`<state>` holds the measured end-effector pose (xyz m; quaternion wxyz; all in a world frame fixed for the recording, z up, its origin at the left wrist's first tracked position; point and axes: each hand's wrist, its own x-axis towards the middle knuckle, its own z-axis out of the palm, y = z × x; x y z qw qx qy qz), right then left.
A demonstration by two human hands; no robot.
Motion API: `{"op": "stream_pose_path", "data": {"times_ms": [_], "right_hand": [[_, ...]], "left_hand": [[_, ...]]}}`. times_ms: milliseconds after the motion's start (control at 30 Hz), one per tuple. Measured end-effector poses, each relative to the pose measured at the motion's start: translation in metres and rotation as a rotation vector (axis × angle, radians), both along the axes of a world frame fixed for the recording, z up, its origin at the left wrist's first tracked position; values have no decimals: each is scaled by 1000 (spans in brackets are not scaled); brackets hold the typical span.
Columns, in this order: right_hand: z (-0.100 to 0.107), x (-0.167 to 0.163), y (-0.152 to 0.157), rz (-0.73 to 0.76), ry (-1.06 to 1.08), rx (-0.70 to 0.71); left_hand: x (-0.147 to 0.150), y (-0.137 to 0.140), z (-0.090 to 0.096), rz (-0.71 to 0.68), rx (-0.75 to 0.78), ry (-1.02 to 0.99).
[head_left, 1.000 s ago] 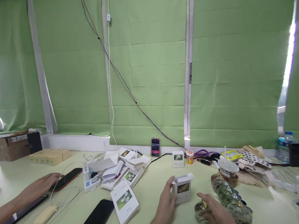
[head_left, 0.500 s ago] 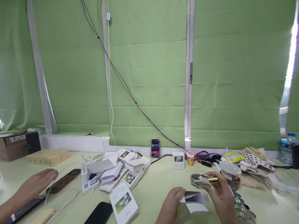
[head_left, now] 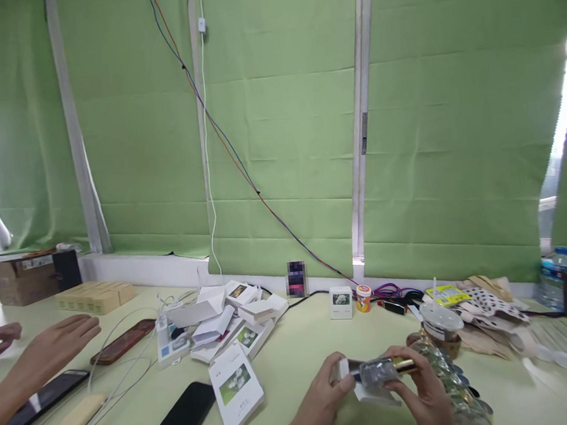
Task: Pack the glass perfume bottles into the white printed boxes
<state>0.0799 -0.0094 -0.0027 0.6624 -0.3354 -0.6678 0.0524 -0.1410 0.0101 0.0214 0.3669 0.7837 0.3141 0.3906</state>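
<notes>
My left hand (head_left: 319,394) is closed on a small white cardboard box (head_left: 374,396) with its flap hanging out, low in the middle of the view. In my right hand (head_left: 423,389) is a clear glass perfume bottle (head_left: 377,371), gripped near its gold neck. The bottle's glass end lies at the open end of the box; how far inside it reaches, I cannot tell. Just right of my right hand stand several similar clear glass bottles (head_left: 449,373), partly hidden by it.
White cartons (head_left: 236,385) with flower pictures lie piled left of centre, beside a black phone (head_left: 177,423). A small white box (head_left: 340,303) and an orange jar (head_left: 363,298) stand behind. Cables, a lidded cup (head_left: 442,323) and cloth are to the right. Another person's hands (head_left: 61,344) are at left.
My right hand has brought the bottle down and left, from above the box to its open end. The box has tilted in my left hand. The other person's hands have shifted slightly.
</notes>
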Motion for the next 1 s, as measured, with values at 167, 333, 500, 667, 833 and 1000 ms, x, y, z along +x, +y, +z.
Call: {"op": "stream_pose_path", "data": {"times_ms": [167,333,500,667,833,1000], "right_hand": [[4,-4,1,-73,-174,177],[5,-6,-1,-125,-260,201],[-1,-6,1,-210,-301,152],[0,-7,2,-243,-328,79],[6,-9,-1,-200,-389,46],[6,-8,-1,-172,-413,15]], "left_hand": [[-3,9,-16,-81,392,185],[-2,16,-29,-53,454,238],[-1,20,-36,-14,404,203],[1,19,-38,-7,373,167],[0,16,-34,-20,314,109],[1,14,-30,-21,317,82]]}}
